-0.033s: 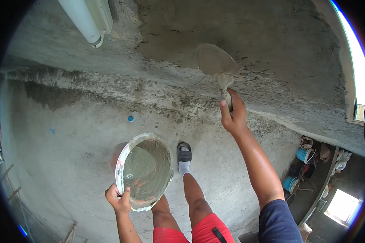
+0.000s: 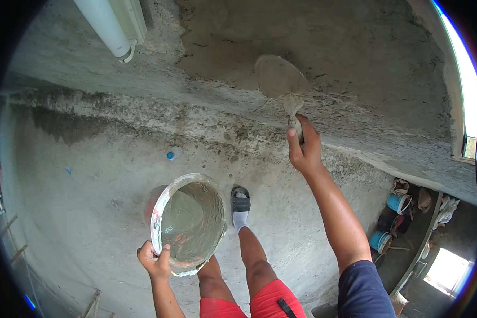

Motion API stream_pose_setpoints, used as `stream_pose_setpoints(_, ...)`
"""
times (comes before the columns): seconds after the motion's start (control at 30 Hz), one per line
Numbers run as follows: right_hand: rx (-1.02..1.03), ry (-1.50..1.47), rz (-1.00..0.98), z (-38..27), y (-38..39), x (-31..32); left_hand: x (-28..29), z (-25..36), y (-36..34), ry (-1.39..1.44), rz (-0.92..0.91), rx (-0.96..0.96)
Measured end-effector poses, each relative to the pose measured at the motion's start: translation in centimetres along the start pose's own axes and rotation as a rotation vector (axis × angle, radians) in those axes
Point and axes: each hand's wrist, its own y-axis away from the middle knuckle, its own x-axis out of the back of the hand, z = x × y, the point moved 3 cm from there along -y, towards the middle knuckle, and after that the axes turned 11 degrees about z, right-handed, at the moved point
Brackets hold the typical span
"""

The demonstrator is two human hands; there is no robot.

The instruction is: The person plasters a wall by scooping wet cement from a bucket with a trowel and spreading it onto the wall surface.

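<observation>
Grey mortar fills the red-and-white bucket (image 2: 188, 225) — shorts (image 2: 254, 306) red, sleeve (image 2: 363, 289) navy.

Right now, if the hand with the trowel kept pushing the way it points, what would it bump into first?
The right hand points its trowel at the grey wall. The blade already seems to lie against the fresh plaster patch, so probably that, though depth is unclear.

Rough grey concrete floor (image 2: 90, 212), dusty, with a darker damp stain along the foot of the wall at upper left. Small blue-capped plastic bottle (image 2: 173, 153) lies on it near the wall base. A blue scrap (image 2: 68, 171) lies further left. One foot in a black slide sandal (image 2: 240, 200) with grey sock stands on it. Crumbs of mortar scattered along the wall line.
</observation>
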Motion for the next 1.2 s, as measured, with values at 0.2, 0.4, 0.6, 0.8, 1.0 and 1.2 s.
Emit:
stream_pose_setpoints(0.2, -0.104, 0.05, 0.022, 3.9, -1.2, 0.2, -0.8, 1.1, -0.4, 0.005, -0.015, -0.007)
stream_pose_setpoints(0.4, 0.027, 0.306, 0.085, 7.3, 4.8, 2.7, -0.4, 0.6, -0.5, -0.019, -0.03, -0.071)
stream_pose_setpoints(0.6, -0.099, 0.099, 0.046, 1.1, 0.7, 2.9, -0.1, 0.4, -0.1, -0.081, -0.066, 0.029)
stream_pose_setpoints(0.8, 0.141, 0.261, 0.052, 2.7, -1.9, -0.6, -1.0, 1.0, 0.3, -0.059, -0.052, -0.065)
stream_pose_setpoints(1.0, 0.068, 0.463, -0.128, 4.8, 1.4, 0.5, -0.9, 0.5, 0.7, -0.018, -0.036, -0.041)
stream_pose_setpoints(1.2, 0.018, 0.215, 0.083, 0.7, -1.4, 3.3, -0.6, 0.6, 0.8, -0.068, -0.032, -0.094)
